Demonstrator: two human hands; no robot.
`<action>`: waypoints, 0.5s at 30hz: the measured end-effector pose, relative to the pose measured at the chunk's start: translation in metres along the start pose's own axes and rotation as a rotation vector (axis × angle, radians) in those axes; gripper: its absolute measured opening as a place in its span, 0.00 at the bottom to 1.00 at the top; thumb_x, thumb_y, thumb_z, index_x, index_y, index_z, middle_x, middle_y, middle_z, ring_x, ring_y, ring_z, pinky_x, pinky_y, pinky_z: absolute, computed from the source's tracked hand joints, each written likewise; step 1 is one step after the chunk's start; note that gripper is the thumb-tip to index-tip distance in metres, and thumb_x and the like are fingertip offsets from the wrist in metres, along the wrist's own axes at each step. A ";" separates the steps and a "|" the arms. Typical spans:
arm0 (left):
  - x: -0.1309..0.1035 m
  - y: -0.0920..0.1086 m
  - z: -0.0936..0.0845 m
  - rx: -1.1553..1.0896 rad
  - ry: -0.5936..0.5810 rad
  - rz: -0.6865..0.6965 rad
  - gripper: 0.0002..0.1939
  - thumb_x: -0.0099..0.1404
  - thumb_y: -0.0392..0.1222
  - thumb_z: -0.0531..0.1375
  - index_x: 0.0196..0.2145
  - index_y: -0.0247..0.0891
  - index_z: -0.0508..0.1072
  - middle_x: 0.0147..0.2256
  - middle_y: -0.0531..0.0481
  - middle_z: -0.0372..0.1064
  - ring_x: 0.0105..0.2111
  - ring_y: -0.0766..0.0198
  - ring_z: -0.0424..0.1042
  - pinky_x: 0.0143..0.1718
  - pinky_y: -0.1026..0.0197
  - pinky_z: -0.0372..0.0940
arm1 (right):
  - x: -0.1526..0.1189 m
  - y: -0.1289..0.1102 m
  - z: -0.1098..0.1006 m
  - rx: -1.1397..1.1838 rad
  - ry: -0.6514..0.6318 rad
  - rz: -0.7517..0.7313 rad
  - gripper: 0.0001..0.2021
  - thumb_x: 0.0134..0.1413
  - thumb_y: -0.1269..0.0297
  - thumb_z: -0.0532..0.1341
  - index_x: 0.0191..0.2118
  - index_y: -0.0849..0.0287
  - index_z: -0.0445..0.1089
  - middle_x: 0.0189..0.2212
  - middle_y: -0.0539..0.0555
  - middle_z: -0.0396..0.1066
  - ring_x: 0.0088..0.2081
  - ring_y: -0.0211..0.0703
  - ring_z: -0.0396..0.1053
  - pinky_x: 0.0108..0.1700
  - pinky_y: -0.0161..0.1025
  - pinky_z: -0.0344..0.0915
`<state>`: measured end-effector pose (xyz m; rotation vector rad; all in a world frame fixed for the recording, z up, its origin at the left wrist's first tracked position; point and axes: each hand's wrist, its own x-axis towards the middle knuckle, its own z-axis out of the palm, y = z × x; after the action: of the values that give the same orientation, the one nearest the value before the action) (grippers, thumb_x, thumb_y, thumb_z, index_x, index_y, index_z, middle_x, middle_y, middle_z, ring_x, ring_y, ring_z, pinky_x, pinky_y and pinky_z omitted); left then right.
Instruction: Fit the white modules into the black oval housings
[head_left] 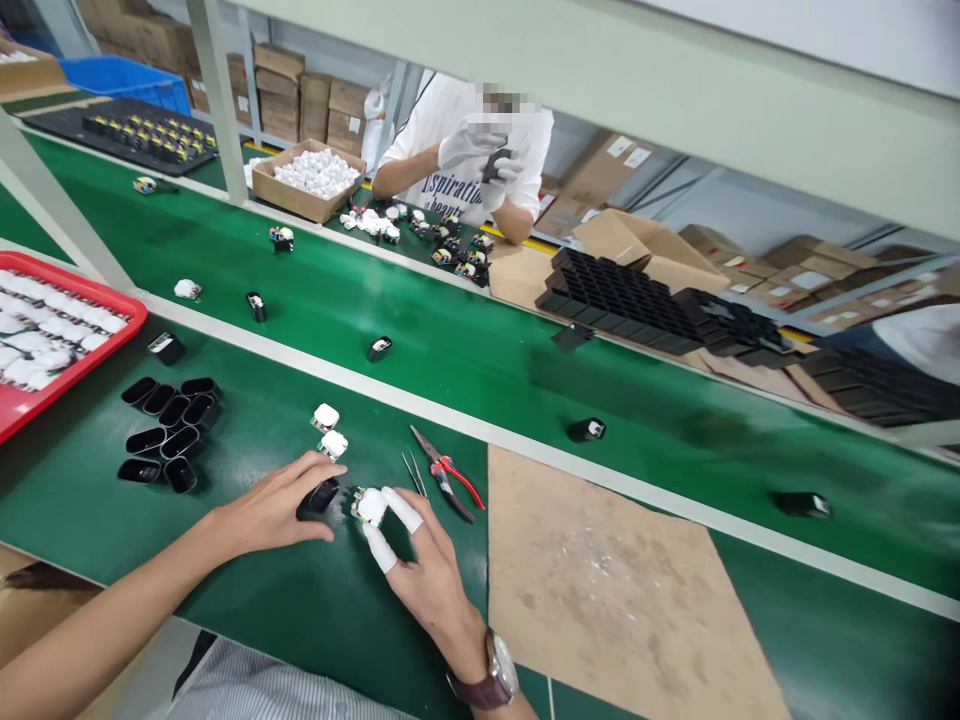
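Observation:
My left hand (274,508) curls around a small black plastic case (323,495), thumb and forefinger on either side of it. Just to the right, my right hand (424,565) pinches a small circuit assembly with a white top (370,507) between thumb and forefinger, both wearing white finger covers. The assembly is apart from the case. Beyond my left hand lie two more white-topped assemblies (332,443). Tweezers (414,474) and red-handled pliers (448,474) rest beyond my right hand.
Several open black cases (174,411) stand at left, near a red tray (112,345) of white parts. A green conveyor belt (465,385) carries scattered units. Cardboard (600,570) lies at right. Across the belt, a gloved co-worker (469,150) handles a dark part beside stacked black cases (622,300).

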<state>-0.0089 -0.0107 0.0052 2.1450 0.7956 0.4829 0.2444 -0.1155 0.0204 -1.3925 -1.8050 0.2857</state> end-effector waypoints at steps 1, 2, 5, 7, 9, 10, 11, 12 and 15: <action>0.000 -0.001 0.002 -0.002 -0.017 -0.012 0.44 0.61 0.46 0.75 0.70 0.52 0.63 0.64 0.42 0.65 0.54 0.48 0.75 0.54 0.52 0.74 | -0.001 -0.002 -0.001 0.004 -0.010 0.007 0.25 0.69 0.68 0.63 0.68 0.50 0.63 0.54 0.60 0.74 0.53 0.50 0.77 0.56 0.48 0.79; 0.000 -0.001 0.003 -0.011 -0.034 -0.025 0.44 0.61 0.46 0.75 0.70 0.52 0.62 0.63 0.43 0.66 0.50 0.50 0.77 0.51 0.53 0.75 | -0.001 -0.005 -0.002 0.009 -0.022 0.009 0.25 0.69 0.68 0.63 0.68 0.50 0.63 0.54 0.60 0.74 0.54 0.50 0.77 0.56 0.48 0.78; 0.001 0.000 0.007 -0.051 -0.056 -0.040 0.33 0.68 0.41 0.69 0.67 0.50 0.65 0.54 0.45 0.73 0.41 0.57 0.76 0.46 0.55 0.75 | -0.001 -0.012 -0.002 0.015 -0.060 -0.001 0.26 0.69 0.68 0.63 0.69 0.50 0.62 0.55 0.60 0.73 0.56 0.51 0.76 0.58 0.48 0.78; 0.003 0.003 0.007 -0.058 -0.047 -0.013 0.30 0.69 0.37 0.65 0.66 0.48 0.65 0.52 0.44 0.73 0.45 0.55 0.75 0.49 0.53 0.74 | -0.001 -0.016 0.000 0.006 -0.076 -0.019 0.26 0.70 0.68 0.62 0.70 0.50 0.61 0.56 0.60 0.73 0.56 0.51 0.76 0.58 0.49 0.78; 0.005 0.006 0.006 -0.055 -0.034 0.041 0.31 0.69 0.34 0.64 0.67 0.47 0.64 0.54 0.43 0.72 0.52 0.51 0.73 0.54 0.50 0.72 | 0.000 -0.017 0.001 -0.010 -0.087 -0.035 0.27 0.70 0.69 0.62 0.71 0.50 0.59 0.56 0.61 0.73 0.56 0.51 0.75 0.58 0.50 0.77; 0.006 0.007 0.006 -0.053 -0.028 0.070 0.32 0.69 0.34 0.65 0.67 0.47 0.64 0.54 0.42 0.72 0.54 0.50 0.71 0.56 0.49 0.71 | 0.001 -0.018 0.002 -0.021 -0.093 -0.044 0.28 0.70 0.69 0.62 0.71 0.50 0.58 0.56 0.61 0.73 0.57 0.52 0.75 0.58 0.50 0.77; 0.007 0.007 0.006 -0.052 -0.022 0.097 0.33 0.69 0.35 0.66 0.68 0.47 0.63 0.55 0.42 0.72 0.56 0.49 0.70 0.57 0.48 0.70 | 0.002 -0.018 0.002 -0.035 -0.100 -0.052 0.29 0.70 0.69 0.62 0.72 0.50 0.57 0.56 0.61 0.73 0.57 0.52 0.75 0.58 0.50 0.77; 0.007 0.007 0.007 -0.054 -0.014 0.122 0.34 0.69 0.36 0.67 0.68 0.47 0.63 0.55 0.42 0.72 0.57 0.48 0.70 0.59 0.47 0.70 | 0.003 -0.018 0.001 -0.051 -0.108 -0.061 0.30 0.70 0.69 0.62 0.72 0.50 0.56 0.57 0.61 0.72 0.57 0.52 0.75 0.58 0.51 0.78; 0.007 0.004 0.011 -0.068 0.016 0.136 0.33 0.71 0.39 0.67 0.69 0.49 0.62 0.58 0.41 0.71 0.60 0.47 0.69 0.62 0.46 0.68 | 0.006 -0.020 -0.001 -0.108 -0.126 -0.096 0.32 0.70 0.70 0.61 0.74 0.50 0.53 0.56 0.62 0.73 0.57 0.54 0.75 0.57 0.51 0.78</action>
<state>0.0033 -0.0137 0.0020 2.1437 0.6351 0.5894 0.2310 -0.1180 0.0362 -1.3830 -2.0108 0.2335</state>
